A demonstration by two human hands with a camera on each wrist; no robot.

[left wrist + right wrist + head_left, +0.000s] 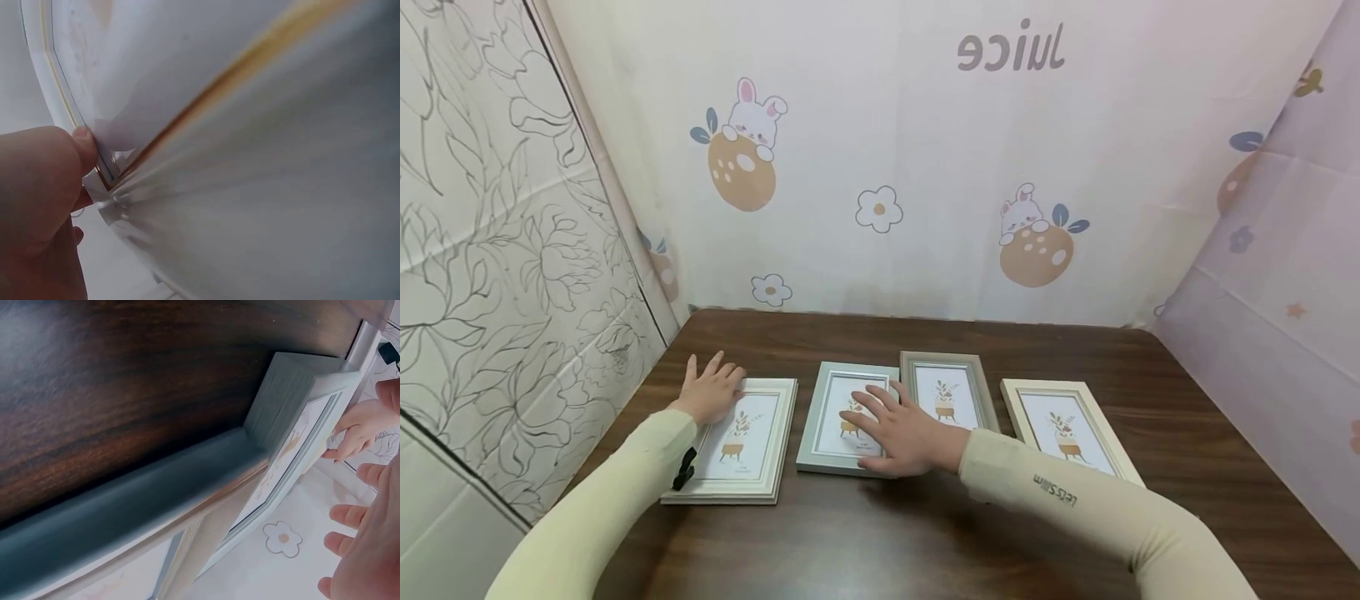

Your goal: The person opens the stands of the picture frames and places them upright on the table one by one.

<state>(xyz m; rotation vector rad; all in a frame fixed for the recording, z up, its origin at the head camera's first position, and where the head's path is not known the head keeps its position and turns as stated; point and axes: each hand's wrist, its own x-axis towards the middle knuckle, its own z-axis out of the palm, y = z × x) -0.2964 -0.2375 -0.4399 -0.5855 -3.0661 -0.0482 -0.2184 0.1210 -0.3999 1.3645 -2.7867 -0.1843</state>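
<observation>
L hand [711, 396] pinches white frame [745, 437] at far L corner, thumb atop. R hand [904, 435] well apart, fingers spread over blue-grey frame [841, 408], gripping nothing; contact can't tell. Taupe frame [945, 393] just past R hand, cream frame [1069, 425] past R sleeve [1060, 492]. Prob. best: light pinch, edges only.

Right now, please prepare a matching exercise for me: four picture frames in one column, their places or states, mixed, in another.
1. white rectangular frame
2. grey-green rectangular frame
3. grey-brown rectangular frame
4. cream rectangular frame

A. farthest right
B. third from left
C. gripped by the left hand
D. second from left

Pairs: 1-C; 2-D; 3-B; 4-A
</observation>
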